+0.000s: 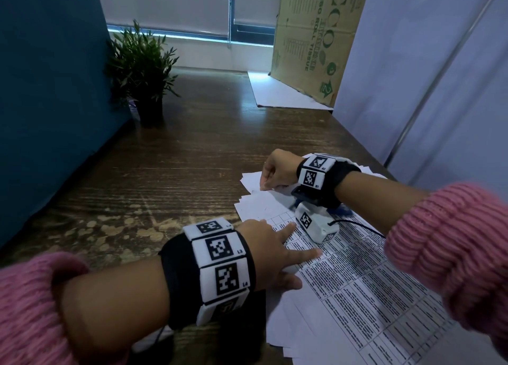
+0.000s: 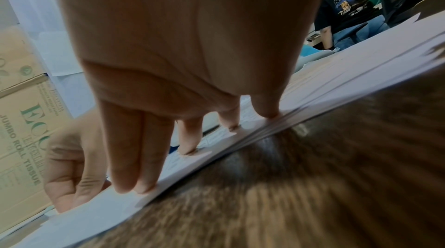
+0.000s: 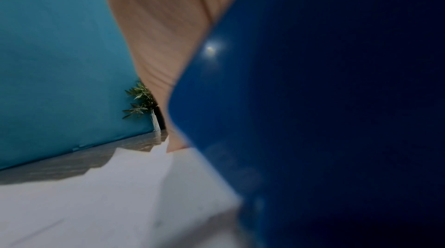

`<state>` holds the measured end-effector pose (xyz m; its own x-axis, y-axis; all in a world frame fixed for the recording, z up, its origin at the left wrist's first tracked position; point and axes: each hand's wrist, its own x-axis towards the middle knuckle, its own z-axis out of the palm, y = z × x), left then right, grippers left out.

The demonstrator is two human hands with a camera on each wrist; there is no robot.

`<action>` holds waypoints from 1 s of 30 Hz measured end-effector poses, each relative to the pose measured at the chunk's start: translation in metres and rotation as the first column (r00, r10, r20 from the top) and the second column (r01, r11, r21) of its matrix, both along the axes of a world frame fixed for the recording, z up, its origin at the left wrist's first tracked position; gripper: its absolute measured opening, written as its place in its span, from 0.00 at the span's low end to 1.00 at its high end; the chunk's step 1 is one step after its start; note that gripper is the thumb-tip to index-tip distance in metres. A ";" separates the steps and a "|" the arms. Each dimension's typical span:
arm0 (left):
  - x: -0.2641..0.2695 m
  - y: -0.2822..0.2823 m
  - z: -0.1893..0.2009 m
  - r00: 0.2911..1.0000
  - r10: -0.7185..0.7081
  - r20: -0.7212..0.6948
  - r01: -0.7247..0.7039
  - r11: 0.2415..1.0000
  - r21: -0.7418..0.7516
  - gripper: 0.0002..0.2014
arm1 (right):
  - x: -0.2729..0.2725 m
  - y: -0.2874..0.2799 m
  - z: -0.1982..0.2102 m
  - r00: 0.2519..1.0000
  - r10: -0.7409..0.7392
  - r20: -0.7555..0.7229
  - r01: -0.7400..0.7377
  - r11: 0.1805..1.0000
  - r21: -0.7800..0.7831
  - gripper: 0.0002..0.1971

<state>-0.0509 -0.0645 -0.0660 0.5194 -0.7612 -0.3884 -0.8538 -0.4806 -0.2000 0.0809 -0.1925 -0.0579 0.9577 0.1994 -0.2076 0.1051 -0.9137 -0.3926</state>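
Observation:
A loose stack of white papers (image 1: 357, 296), the top sheet a printed table, lies on the wooden table (image 1: 178, 172) at front right. My left hand (image 1: 277, 249) presses flat on the stack's left edge, its straight fingers (image 2: 127, 157) on the papers (image 2: 337, 80). My right hand (image 1: 275, 169) is at the stack's far corner with fingers curled and thumb tip on the paper; it also shows as the right hand (image 2: 69, 166) in the left wrist view. A glossy blue object (image 3: 313, 119) lies against that palm and runs back under the wrist as a blue object (image 1: 345, 211); its shape is hidden.
A potted plant (image 1: 143, 70) stands at the far left by a teal partition (image 1: 49, 103). A cardboard box (image 1: 313, 40) leans at the far end, and a white panel (image 1: 439, 76) borders the right. A seated person (image 2: 346, 8) appears beyond the table.

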 end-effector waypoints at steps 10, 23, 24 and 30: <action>-0.001 0.000 0.001 1.000 -0.002 -0.004 0.002 1.000 0.001 0.30 | 0.001 -0.003 -0.002 0.998 -0.067 0.016 0.067 0.998 0.018 0.08; 0.000 0.000 -0.001 1.000 -0.001 0.000 0.001 1.000 0.001 0.30 | -0.003 -0.002 0.000 0.998 0.052 -0.027 -0.055 0.993 -0.103 0.17; 0.000 0.000 -0.001 1.000 0.001 0.000 -0.001 1.000 0.003 0.30 | -0.006 -0.003 0.003 0.997 0.070 -0.024 -0.072 0.993 -0.099 0.18; 0.000 0.000 -0.001 1.000 -0.015 0.012 0.014 1.000 0.010 0.30 | -0.037 -0.025 0.027 0.989 0.146 0.016 -0.143 0.982 -0.122 0.12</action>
